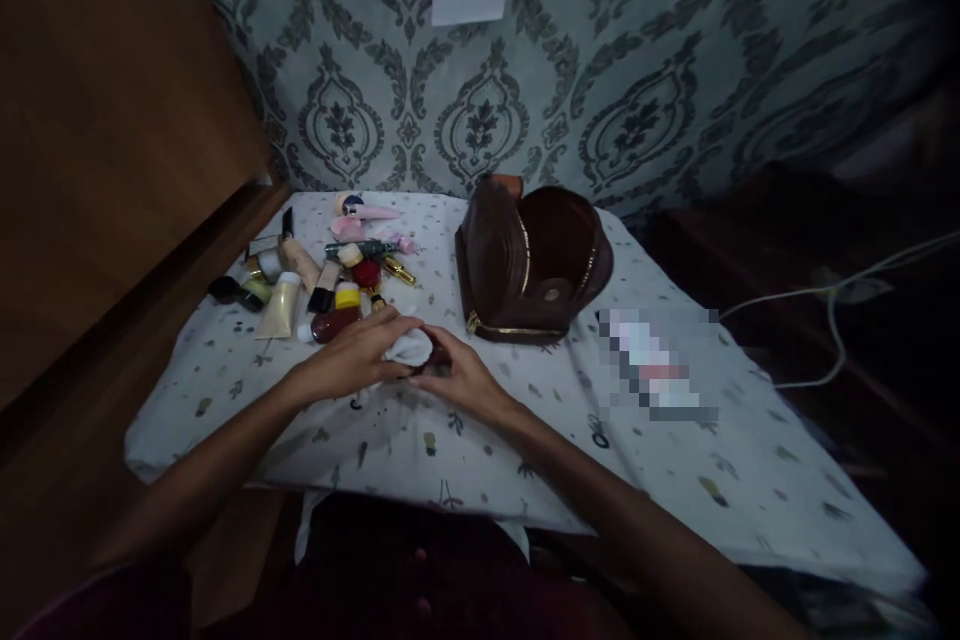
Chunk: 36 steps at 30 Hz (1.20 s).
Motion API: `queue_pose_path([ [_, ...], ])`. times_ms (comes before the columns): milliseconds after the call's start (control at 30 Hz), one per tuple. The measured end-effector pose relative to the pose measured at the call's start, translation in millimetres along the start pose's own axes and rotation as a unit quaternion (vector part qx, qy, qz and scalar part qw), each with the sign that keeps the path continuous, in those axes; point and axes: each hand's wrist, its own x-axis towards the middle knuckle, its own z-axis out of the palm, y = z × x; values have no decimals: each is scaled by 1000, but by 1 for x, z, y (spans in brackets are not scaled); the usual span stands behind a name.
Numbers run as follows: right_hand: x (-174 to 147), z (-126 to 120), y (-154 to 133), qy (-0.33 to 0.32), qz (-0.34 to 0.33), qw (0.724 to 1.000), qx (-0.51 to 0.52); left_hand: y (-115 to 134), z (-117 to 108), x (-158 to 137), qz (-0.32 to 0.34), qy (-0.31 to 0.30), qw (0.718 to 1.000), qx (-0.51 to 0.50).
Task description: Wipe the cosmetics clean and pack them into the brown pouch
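Note:
My left hand (356, 355) is closed on a bunched white cloth (409, 348) just above the table. Opposite it, my right hand (469, 382) curls round a small dark object (441, 356), which presses against the cloth. Fingers hide most of this object, so its kind is unclear. Beside my left hand lie a dark red bottle with a white cap (335, 324), a yellow-lidded jar (347, 296) and a beige tube (280, 307). Behind my right hand stands a brown bag (491, 265), its zipped top gaping open.
More cosmetics crowd the table's left side, among them a red jar (367, 274) and a pink brush-like item (371, 212). A blurred-out flat item (656, 365) lies at the right on the patterned white tablecloth (480, 465). A wooden panel (127, 120) borders the left; a cable (840, 340) hangs at the right.

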Motion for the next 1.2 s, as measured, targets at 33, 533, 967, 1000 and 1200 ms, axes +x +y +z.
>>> queue_pose_path([
  [33,-4,1,2,13,7,1000,-28,1,9,-1,-12,4,1000,-1],
  [533,-12,4,6,16,4,991,-130,9,15,28,-48,388,919,-36],
  [967,-9,5,7,16,-20,988,-151,-6,53,-9,124,108,959,233],
  [1000,-9,4,7,17,-18,988,-154,-8,53,-10,127,109,953,251],
  [1200,-9,3,7,2,-14,987,-161,-3,57,-4,144,174,917,328],
])
